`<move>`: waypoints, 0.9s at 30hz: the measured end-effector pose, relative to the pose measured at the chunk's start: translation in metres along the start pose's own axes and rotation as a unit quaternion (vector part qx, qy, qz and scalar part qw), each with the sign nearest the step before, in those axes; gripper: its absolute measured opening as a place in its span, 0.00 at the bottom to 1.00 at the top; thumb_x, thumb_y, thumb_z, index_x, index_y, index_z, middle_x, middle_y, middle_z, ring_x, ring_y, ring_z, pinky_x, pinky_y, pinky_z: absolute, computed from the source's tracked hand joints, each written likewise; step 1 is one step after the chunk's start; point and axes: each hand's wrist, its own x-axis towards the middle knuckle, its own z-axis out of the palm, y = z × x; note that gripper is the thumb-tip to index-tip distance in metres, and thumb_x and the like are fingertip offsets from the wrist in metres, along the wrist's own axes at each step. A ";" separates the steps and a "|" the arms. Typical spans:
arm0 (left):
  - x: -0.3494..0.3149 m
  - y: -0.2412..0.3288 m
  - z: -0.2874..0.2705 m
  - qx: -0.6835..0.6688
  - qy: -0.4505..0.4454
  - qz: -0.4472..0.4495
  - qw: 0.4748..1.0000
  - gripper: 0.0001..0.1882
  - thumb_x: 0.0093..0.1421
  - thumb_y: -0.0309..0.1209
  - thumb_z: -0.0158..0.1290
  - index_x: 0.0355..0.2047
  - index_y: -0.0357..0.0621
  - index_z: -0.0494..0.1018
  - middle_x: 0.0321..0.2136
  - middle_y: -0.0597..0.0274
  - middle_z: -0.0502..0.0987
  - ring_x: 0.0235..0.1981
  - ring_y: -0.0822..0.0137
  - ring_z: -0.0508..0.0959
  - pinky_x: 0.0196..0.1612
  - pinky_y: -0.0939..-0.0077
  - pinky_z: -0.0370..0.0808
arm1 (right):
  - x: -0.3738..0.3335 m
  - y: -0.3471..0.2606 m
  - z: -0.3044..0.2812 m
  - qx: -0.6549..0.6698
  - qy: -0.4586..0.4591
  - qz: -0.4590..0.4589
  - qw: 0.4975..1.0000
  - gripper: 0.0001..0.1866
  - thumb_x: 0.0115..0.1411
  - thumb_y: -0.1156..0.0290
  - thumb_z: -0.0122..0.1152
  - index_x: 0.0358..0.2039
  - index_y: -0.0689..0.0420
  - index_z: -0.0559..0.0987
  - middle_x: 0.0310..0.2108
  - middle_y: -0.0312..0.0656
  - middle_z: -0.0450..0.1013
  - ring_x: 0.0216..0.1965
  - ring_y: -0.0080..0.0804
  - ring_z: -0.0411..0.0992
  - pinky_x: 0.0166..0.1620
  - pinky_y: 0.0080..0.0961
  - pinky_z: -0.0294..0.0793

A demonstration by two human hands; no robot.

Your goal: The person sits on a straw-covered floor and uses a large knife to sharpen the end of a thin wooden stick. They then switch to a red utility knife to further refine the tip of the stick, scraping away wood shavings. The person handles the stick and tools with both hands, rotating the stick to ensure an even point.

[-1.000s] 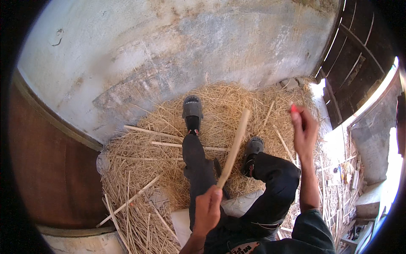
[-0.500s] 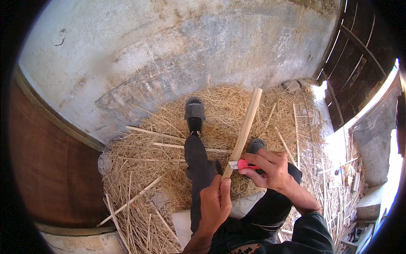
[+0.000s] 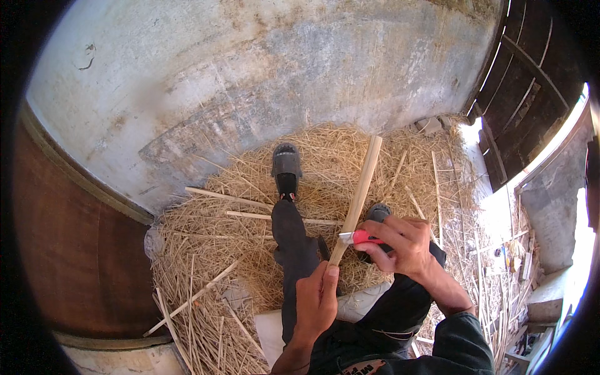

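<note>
A pale, flat wooden strip (image 3: 362, 187) slants up and away from my lap, its far end over the straw. My left hand (image 3: 317, 300) is closed around its near end, thumb lying along the top. In my right hand (image 3: 403, 247) is a red utility knife (image 3: 364, 237), fingers wrapped round the handle. Its blade lies across the strip a little beyond my left thumb, seeming to touch the wood. A dark, narrow object (image 3: 323, 248) shows just left of the strip; I cannot make out what it is.
Straw and shavings (image 3: 250, 262) cover the floor, with loose wooden sticks (image 3: 194, 299) at the left. My shoe (image 3: 286, 164) rests on the straw. A stained concrete wall (image 3: 300, 69) rises ahead, a brown panel (image 3: 75, 231) stands left, and dark boards (image 3: 522, 81) lean at the right.
The strip's far end has dipped slightly and come nearer. My left hand has shifted a little left and down with it. The knife stays against the wood.
</note>
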 end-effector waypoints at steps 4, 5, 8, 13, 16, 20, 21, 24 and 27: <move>-0.030 -0.015 -0.002 0.029 -0.048 -0.039 0.998 0.19 0.75 0.38 0.46 0.29 0.37 0.70 0.14 0.59 0.60 0.16 0.74 0.61 0.21 0.69 0.59 | 0.029 0.056 -0.027 -0.044 0.149 0.214 0.964 0.10 0.62 0.63 0.69 0.37 0.56 0.87 0.20 0.39 0.76 0.19 0.23 0.72 0.23 0.23 0.68; -0.037 -0.016 -0.004 0.022 -0.055 -0.056 0.997 0.20 0.75 0.39 0.46 0.29 0.38 0.70 0.15 0.64 0.60 0.18 0.76 0.60 0.22 0.70 0.58 | 0.037 0.073 -0.039 -0.049 0.172 0.247 0.952 0.11 0.65 0.64 0.67 0.38 0.58 0.86 0.21 0.40 0.77 0.20 0.21 0.71 0.24 0.23 0.68; -0.045 -0.017 -0.007 0.006 -0.049 -0.083 0.995 0.20 0.76 0.41 0.45 0.29 0.39 0.70 0.16 0.73 0.59 0.21 0.81 0.58 0.23 0.72 0.55 | 0.034 0.082 -0.054 -0.027 0.169 0.281 0.944 0.12 0.67 0.64 0.64 0.40 0.60 0.85 0.23 0.40 0.79 0.22 0.18 0.69 0.25 0.22 0.66; -0.011 -0.014 -0.011 0.014 0.006 -0.021 1.000 0.20 0.76 0.41 0.46 0.29 0.40 0.69 0.16 0.74 0.57 0.20 0.81 0.56 0.22 0.74 0.52 | 0.011 0.024 -0.020 0.107 0.049 0.167 0.979 0.10 0.61 0.64 0.71 0.39 0.57 0.86 0.30 0.40 0.82 0.21 0.26 0.74 0.24 0.27 0.71; -0.003 -0.003 -0.009 0.033 0.018 0.003 0.999 0.20 0.75 0.39 0.47 0.28 0.38 0.69 0.14 0.64 0.59 0.16 0.76 0.59 0.20 0.71 0.56 | 0.001 0.001 -0.004 0.074 -0.032 0.060 0.995 0.13 0.56 0.60 0.75 0.39 0.50 0.86 0.28 0.35 0.79 0.20 0.32 0.76 0.23 0.30 0.73; 0.000 0.003 -0.002 0.031 0.035 0.024 0.999 0.19 0.75 0.36 0.48 0.28 0.37 0.69 0.13 0.60 0.61 0.15 0.75 0.60 0.19 0.70 0.57 | -0.001 -0.009 0.002 0.042 -0.057 0.030 0.997 0.15 0.53 0.59 0.77 0.40 0.48 0.85 0.22 0.32 0.73 0.19 0.30 0.74 0.22 0.29 0.71; 0.000 0.003 -0.001 0.027 0.034 0.021 0.999 0.19 0.75 0.37 0.48 0.28 0.37 0.69 0.13 0.60 0.60 0.15 0.76 0.60 0.19 0.70 0.57 | -0.001 -0.009 0.003 0.037 -0.059 0.026 0.997 0.15 0.53 0.59 0.77 0.40 0.48 0.85 0.22 0.32 0.72 0.18 0.30 0.73 0.22 0.29 0.71; -0.001 0.004 0.000 0.010 0.025 0.013 1.000 0.20 0.75 0.38 0.48 0.28 0.36 0.69 0.13 0.61 0.60 0.17 0.77 0.60 0.20 0.70 0.57 | -0.001 -0.008 0.005 0.045 -0.031 0.013 0.998 0.16 0.52 0.58 0.77 0.40 0.48 0.85 0.22 0.31 0.72 0.18 0.29 0.73 0.21 0.28 0.70; 0.001 0.001 -0.002 -0.021 0.005 0.002 1.000 0.20 0.75 0.39 0.47 0.28 0.36 0.69 0.14 0.64 0.59 0.18 0.77 0.59 0.21 0.72 0.56 | -0.002 -0.005 0.003 0.023 -0.035 0.015 0.999 0.16 0.51 0.59 0.78 0.39 0.49 0.86 0.21 0.31 0.71 0.18 0.29 0.73 0.20 0.28 0.69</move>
